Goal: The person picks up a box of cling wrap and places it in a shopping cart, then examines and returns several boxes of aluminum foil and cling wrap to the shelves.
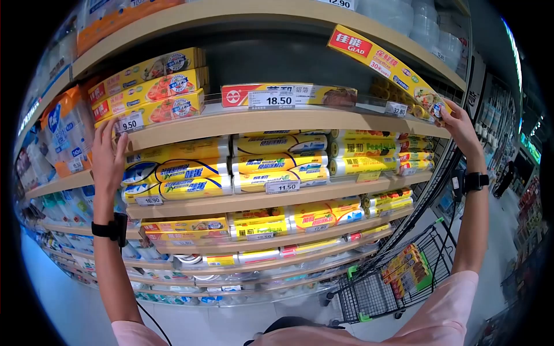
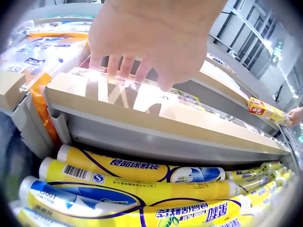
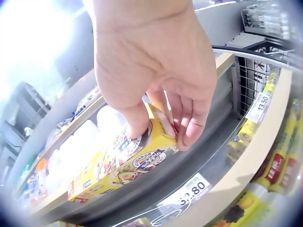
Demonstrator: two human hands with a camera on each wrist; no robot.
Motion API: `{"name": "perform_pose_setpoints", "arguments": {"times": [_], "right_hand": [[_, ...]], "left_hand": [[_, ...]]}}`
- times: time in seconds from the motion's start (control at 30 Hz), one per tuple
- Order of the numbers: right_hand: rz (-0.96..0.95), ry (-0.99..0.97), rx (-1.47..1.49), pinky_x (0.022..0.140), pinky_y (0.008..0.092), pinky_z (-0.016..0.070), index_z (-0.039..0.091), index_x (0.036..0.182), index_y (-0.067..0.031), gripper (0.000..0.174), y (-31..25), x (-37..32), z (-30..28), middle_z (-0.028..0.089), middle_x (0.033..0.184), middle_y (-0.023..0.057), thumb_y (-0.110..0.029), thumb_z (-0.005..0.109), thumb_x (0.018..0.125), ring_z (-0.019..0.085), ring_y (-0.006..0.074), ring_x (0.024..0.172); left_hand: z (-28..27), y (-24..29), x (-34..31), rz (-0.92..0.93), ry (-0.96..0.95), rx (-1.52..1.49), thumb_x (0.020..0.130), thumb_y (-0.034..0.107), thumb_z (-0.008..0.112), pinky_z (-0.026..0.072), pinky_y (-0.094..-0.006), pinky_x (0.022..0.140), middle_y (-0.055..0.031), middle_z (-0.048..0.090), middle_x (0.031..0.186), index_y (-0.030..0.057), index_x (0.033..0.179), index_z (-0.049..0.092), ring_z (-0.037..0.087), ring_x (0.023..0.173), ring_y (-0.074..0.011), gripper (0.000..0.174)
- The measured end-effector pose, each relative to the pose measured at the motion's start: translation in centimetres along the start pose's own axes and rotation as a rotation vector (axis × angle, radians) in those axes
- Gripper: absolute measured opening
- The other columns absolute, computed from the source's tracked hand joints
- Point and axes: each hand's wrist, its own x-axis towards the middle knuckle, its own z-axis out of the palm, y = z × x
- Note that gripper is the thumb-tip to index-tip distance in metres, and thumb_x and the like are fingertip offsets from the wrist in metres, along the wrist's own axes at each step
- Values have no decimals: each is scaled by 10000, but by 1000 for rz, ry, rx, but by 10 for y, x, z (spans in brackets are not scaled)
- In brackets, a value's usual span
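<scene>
My right hand (image 1: 460, 131) grips one end of a yellow Glad cling wrap box (image 1: 388, 68). The box slants in front of the upper shelf, its red-labelled end raised to the left. In the right wrist view the thumb and fingers pinch the end of the box (image 3: 135, 158) from either side. On the left, my left hand (image 1: 108, 161) rests at the front edge of the same shelf, its fingers extended beside the 9.50 price tag (image 1: 130, 121). Just above those fingertips lies a stack of yellow wrap boxes (image 1: 151, 86).
A red and yellow foil box (image 1: 334, 96) lies mid-shelf behind the 18.50 tag. Lower shelves hold rows of yellow film rolls (image 1: 190, 185). A shopping cart (image 1: 369, 303) with several yellow boxes inside stands at the lower right, beside the aisle floor (image 1: 497, 242).
</scene>
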Motion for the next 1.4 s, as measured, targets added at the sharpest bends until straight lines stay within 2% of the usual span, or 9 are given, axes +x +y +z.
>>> {"name": "perform_pose_setpoints", "arguments": {"times": [0.23,0.27,0.5,0.53,0.73,0.83,0.87,1.23,1.4], "right_hand": [[-19,18,-16,837,259,504,464,1425,21,539,55,10,-62,645,1100,49,-272,611,998,591,97,896],[-24,17,-15,838,260,503,464,1426,22,542,60,11,-69,645,1100,50,-275,612,997,591,97,897],[-62,79,-4,852,262,487,499,1402,21,540,100,12,-112,649,1073,50,-297,630,985,586,96,888],[-66,77,-6,851,261,486,505,1398,20,538,107,13,-118,650,1070,51,-300,632,984,584,97,890],[-58,121,9,848,259,488,528,1380,16,537,146,14,-140,657,1060,66,-321,638,976,579,104,922],[-44,130,-6,841,259,494,533,1373,22,538,158,10,-146,659,1064,68,-323,640,973,580,107,915],[-46,160,-21,816,261,496,539,1364,30,533,162,9,-148,654,1046,61,-321,635,975,567,102,883],[12,162,59,759,241,483,547,1356,31,470,179,5,-163,630,994,21,-273,592,1001,513,66,808],[8,132,99,647,192,422,555,1312,33,444,181,4,-169,619,918,6,-294,571,1011,497,53,722]], "left_hand": [[22,2,1,-77,84,89,1024,334,503,359,-387,1093,-189,475,1411,-9,1383,484,463,1312,-344,497],[24,6,-1,-107,87,-34,1022,330,519,341,-384,1107,-189,475,1414,-5,1382,488,446,1334,-327,493],[39,139,9,48,176,3,998,288,570,357,-383,1093,-167,521,1368,29,1343,550,492,1291,-300,432],[42,168,11,50,142,-113,980,263,592,353,-400,1102,-170,498,1401,58,1347,565,485,1297,-304,421],[75,314,0,168,43,-133,960,298,590,301,-470,1154,-175,402,1505,127,1446,490,374,1390,-374,525],[108,330,-3,165,96,10,960,344,575,272,-480,1169,-182,376,1525,139,1490,428,331,1415,-389,587],[112,333,-5,144,81,115,976,336,556,244,-459,1189,-181,365,1522,108,1501,399,300,1436,-372,594],[127,334,-5,116,194,79,977,381,551,290,-482,1149,-188,385,1491,98,1468,421,333,1409,-397,581],[126,335,-5,105,186,91,981,353,539,264,-460,1176,-170,382,1497,77,1470,414,303,1435,-370,575]]}}
